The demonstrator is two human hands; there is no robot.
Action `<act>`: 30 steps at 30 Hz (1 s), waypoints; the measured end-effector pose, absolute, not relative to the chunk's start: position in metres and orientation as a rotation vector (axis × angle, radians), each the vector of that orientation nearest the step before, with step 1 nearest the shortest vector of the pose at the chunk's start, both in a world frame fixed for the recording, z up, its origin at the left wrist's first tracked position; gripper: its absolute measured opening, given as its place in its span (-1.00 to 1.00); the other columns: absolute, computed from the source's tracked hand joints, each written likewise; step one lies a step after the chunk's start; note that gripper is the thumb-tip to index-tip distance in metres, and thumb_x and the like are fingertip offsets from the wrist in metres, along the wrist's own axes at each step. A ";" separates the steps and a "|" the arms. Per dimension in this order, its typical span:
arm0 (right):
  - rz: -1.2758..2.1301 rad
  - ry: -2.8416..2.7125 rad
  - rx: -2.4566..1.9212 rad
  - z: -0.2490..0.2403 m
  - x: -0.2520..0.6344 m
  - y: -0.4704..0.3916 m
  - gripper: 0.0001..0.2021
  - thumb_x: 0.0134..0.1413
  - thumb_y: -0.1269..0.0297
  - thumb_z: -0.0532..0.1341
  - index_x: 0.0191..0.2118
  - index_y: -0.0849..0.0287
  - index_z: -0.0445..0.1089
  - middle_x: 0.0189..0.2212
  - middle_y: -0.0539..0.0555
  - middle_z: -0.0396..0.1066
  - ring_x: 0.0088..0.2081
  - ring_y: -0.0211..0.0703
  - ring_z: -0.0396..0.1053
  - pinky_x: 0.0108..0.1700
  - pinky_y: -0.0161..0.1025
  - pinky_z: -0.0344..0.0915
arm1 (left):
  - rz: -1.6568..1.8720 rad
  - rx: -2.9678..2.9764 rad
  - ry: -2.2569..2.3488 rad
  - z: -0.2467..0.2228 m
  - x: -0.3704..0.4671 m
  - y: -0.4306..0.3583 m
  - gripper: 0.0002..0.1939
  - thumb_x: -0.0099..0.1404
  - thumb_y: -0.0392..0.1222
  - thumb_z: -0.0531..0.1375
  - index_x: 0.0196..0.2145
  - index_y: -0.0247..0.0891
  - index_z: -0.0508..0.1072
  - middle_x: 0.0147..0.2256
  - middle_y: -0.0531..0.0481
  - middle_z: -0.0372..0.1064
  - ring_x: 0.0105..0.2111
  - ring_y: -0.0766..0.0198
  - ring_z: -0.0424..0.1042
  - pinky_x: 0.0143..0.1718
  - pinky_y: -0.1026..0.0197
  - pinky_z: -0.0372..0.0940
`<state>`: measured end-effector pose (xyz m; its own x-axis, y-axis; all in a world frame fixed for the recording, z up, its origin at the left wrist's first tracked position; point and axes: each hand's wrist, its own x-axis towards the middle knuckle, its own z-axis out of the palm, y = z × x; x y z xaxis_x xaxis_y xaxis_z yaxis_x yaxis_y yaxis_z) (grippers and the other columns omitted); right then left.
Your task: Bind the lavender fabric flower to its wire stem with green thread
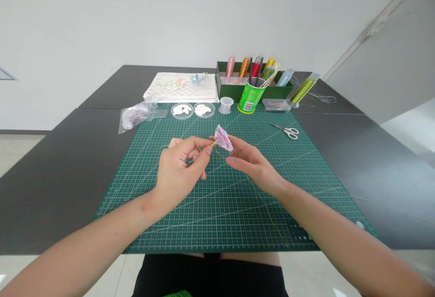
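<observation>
Between the thumb and forefinger of my left hand (183, 159) is the thin greenish stem of a small lilac artificial flower (223, 138). Its head tilts to the right over the green cutting mat (224, 215). My right hand (249, 159) is at the flower's right side, thumb and fingers apart, the fingers partly behind the petals; whether they touch the petals is hard to tell. A fine yellow-green thread (267, 204) runs from near the flower down across the mat.
White-handled scissors (290, 131) lie right on the mat. Along its back stand two dishes of white pieces (182, 110), a clear spool (226, 105), a green can (250, 98) of sticks and a dark green box (231, 91) of thread tubes. A plastic bag (136, 116) lies left.
</observation>
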<state>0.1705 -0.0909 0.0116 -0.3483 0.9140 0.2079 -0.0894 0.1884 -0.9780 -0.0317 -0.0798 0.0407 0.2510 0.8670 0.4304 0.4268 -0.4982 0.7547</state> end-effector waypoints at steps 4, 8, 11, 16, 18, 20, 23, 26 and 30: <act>1.401 -1.533 -0.789 0.012 0.167 -0.093 -0.58 0.29 0.17 0.28 0.23 0.00 0.40 -0.13 0.06 0.59 -0.05 -0.10 0.51 0.15 -0.03 0.35 | 1.182 2.029 1.183 0.041 -0.031 -0.079 -0.84 0.41 -0.21 0.18 -0.25 -0.12 0.59 -0.72 0.24 0.37 -0.57 0.29 0.40 -0.17 0.09 0.28; 1.122 -1.664 -1.000 0.013 0.163 -0.100 -0.67 0.29 0.17 0.26 0.10 0.13 0.48 -0.62 -0.16 0.24 -0.57 -0.33 0.19 -0.41 -0.31 0.23 | 1.214 2.010 1.206 0.041 -0.030 -0.078 -0.85 0.41 -0.22 0.19 -0.25 -0.12 0.59 -0.73 0.26 0.35 -0.61 0.31 0.40 -0.12 0.08 0.30; 0.842 -1.819 -1.055 0.017 0.164 -0.104 -0.79 0.33 0.22 0.22 -0.08 0.17 0.56 -0.65 -0.15 0.20 -0.63 -0.37 0.07 -0.54 -0.34 0.09 | 1.232 2.006 1.228 0.041 -0.031 -0.076 -0.86 0.41 -0.22 0.20 -0.25 -0.13 0.58 -0.73 0.25 0.35 -0.60 0.30 0.43 -0.11 0.08 0.32; 0.291 -2.098 -0.830 0.028 0.170 -0.110 -0.80 0.35 0.41 0.18 -0.06 0.21 0.55 -0.45 0.05 0.57 -0.56 -0.32 0.36 -0.53 -0.33 0.20 | 1.196 1.992 1.219 0.041 -0.032 -0.072 -0.85 0.42 -0.21 0.17 -0.24 -0.15 0.57 -0.72 0.25 0.36 -0.63 0.31 0.42 -0.22 0.11 0.35; 0.223 -2.094 -0.758 0.035 0.171 -0.115 -0.79 0.31 0.46 0.19 -0.05 0.22 0.55 -0.50 0.03 0.55 -0.61 -0.33 0.34 -0.57 -0.34 0.17 | 1.153 2.023 1.209 0.040 -0.032 -0.070 -0.84 0.42 -0.21 0.17 -0.24 -0.15 0.57 -0.72 0.24 0.38 -0.63 0.30 0.44 -0.18 0.10 0.35; 0.237 -2.052 -0.740 0.042 0.172 -0.119 -0.77 0.26 0.50 0.20 -0.08 0.21 0.57 -0.62 -0.04 0.44 -0.67 -0.36 0.24 -0.61 -0.35 0.12 | 1.091 2.084 1.194 0.039 -0.031 -0.069 -0.84 0.42 -0.21 0.17 -0.26 -0.14 0.57 -0.71 0.24 0.40 -0.60 0.29 0.47 -0.11 0.07 0.34; 0.315 -1.964 -0.778 0.052 0.175 -0.124 -0.76 0.21 0.52 0.22 -0.14 0.16 0.62 -0.73 -0.12 0.28 -0.72 -0.40 0.12 -0.64 -0.37 0.06 | 0.983 2.175 1.153 0.035 -0.028 -0.068 -0.85 0.42 -0.19 0.18 -0.26 -0.13 0.56 -0.70 0.23 0.42 -0.58 0.27 0.47 -0.07 0.05 0.31; 0.420 -1.867 -0.826 0.056 0.180 -0.124 -0.76 0.22 0.48 0.24 -0.17 0.10 0.65 -0.75 -0.14 0.22 -0.74 -0.43 0.03 -0.68 -0.37 -0.06 | 0.855 2.242 1.082 0.030 -0.025 -0.070 -0.85 0.43 -0.19 0.18 -0.24 -0.12 0.57 -0.70 0.25 0.43 -0.61 0.29 0.41 -0.09 0.04 0.27; 0.501 -1.800 -0.887 0.055 0.183 -0.121 -0.78 0.24 0.42 0.25 -0.20 0.08 0.68 -0.77 -0.13 0.18 -0.75 -0.44 -0.04 -0.70 -0.35 -0.16 | 0.744 2.288 1.031 0.029 -0.022 -0.074 -0.87 0.43 -0.21 0.21 -0.26 -0.11 0.57 -0.67 0.25 0.45 -0.56 0.28 0.42 -0.08 0.05 0.22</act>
<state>0.1832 -0.1209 0.0546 -0.2053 0.7640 0.6116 0.3383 0.6419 -0.6882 -0.0220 -0.0740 0.0287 0.5595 0.7848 0.2666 0.5004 -0.5762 0.6462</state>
